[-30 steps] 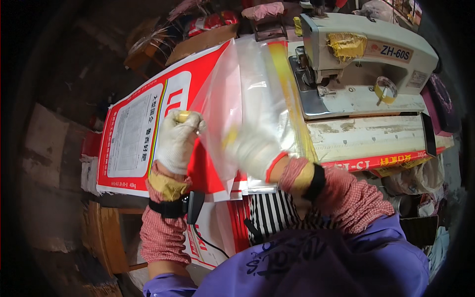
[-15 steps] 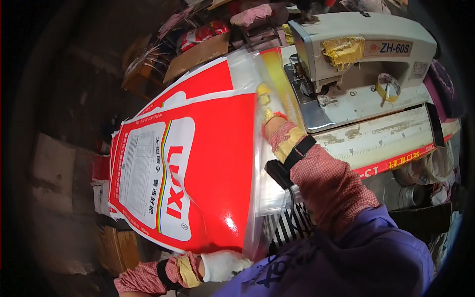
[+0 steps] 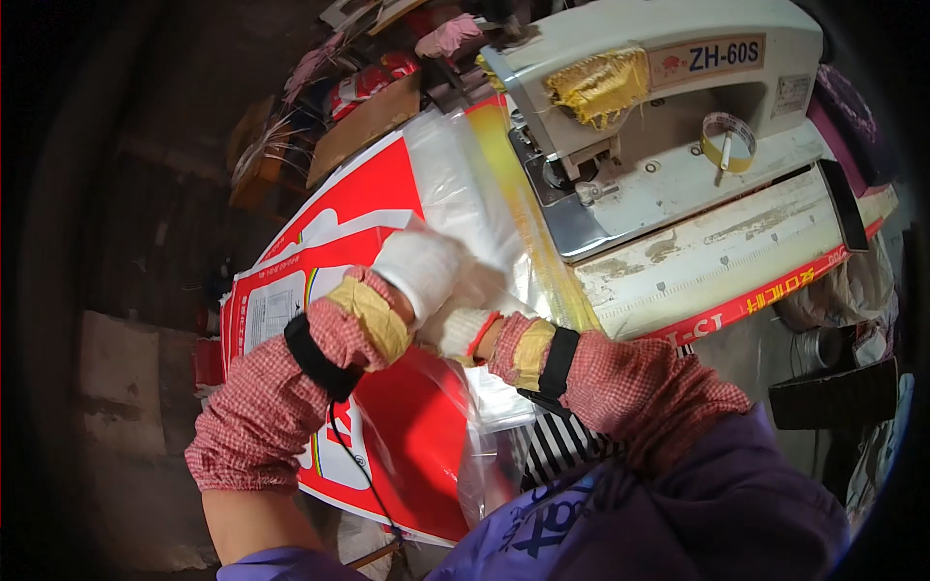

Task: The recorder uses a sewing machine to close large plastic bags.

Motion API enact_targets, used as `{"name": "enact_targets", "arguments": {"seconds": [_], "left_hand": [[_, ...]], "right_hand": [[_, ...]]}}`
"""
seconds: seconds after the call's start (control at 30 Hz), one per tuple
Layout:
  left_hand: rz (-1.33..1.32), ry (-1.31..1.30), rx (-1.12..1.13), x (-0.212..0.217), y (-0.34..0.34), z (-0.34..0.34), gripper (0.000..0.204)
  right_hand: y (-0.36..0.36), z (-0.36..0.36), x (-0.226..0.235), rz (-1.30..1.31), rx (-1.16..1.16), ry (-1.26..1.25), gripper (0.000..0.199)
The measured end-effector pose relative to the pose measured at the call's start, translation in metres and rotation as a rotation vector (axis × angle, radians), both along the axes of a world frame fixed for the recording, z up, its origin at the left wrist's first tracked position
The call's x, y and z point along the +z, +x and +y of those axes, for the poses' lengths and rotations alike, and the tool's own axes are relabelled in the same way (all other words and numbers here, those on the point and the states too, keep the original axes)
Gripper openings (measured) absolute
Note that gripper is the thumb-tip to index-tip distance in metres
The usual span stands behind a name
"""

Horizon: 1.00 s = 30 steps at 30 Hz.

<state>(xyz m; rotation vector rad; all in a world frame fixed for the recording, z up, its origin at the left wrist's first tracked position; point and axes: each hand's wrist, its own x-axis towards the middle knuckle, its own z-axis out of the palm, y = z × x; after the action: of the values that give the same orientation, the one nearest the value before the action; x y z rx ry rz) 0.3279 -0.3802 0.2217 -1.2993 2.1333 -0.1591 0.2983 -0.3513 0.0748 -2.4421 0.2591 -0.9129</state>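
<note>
Both my hands wear white knit gloves and meet over the open end of a red and white printed sack (image 3: pixel 417 426). My left hand (image 3: pixel 421 269) reaches across the sack, its fingers blurred and mostly hidden behind the glove's back. Just below and to the right, my right hand (image 3: pixel 463 331) is closed at the sack's clear plastic liner (image 3: pixel 480 387), which creases around it. Several more sacks lie underneath, one with its liner (image 3: pixel 436 160) spread toward the far side. Yellow tape wraps both cuffs of my checked sleeves.
A pale industrial sewing machine (image 3: pixel 678 58) stands to the right, yellow cloth (image 3: pixel 601 87) tied to its head. A tape roll (image 3: pixel 741 163) rests on its bed. Worn white boarding with a red strip (image 3: pixel 756 300) runs along the near side. Cardboard (image 3: pixel 363 136) lies behind.
My left hand has moved from the sack's near edge up and across to beside my right hand. My right hand has drawn back toward me and left. The top sack's edge is now creased.
</note>
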Motion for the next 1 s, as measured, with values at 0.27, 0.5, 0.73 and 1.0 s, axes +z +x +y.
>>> {"name": "enact_targets", "arguments": {"seconds": [0.27,0.5,0.73,1.0], "left_hand": [[-0.236,-0.531,0.376,-0.009,0.034,-0.038,0.027],[-0.246,-0.664,0.256,0.097,0.062,-0.102,0.022],[-0.284,-0.756,0.272,0.166,0.007,-0.112,0.027],[-0.311,-0.72,0.425,0.152,-0.016,-0.089,0.034]], "right_hand": [[-0.014,-0.011,0.024,-0.066,-0.01,0.05,0.025],[-0.008,0.077,0.054,0.287,0.634,0.167,0.044],[-0.077,0.044,-0.079,-0.131,0.419,0.945,0.034],[-0.2,0.025,0.052,-0.192,-0.73,0.704,0.032]]}}
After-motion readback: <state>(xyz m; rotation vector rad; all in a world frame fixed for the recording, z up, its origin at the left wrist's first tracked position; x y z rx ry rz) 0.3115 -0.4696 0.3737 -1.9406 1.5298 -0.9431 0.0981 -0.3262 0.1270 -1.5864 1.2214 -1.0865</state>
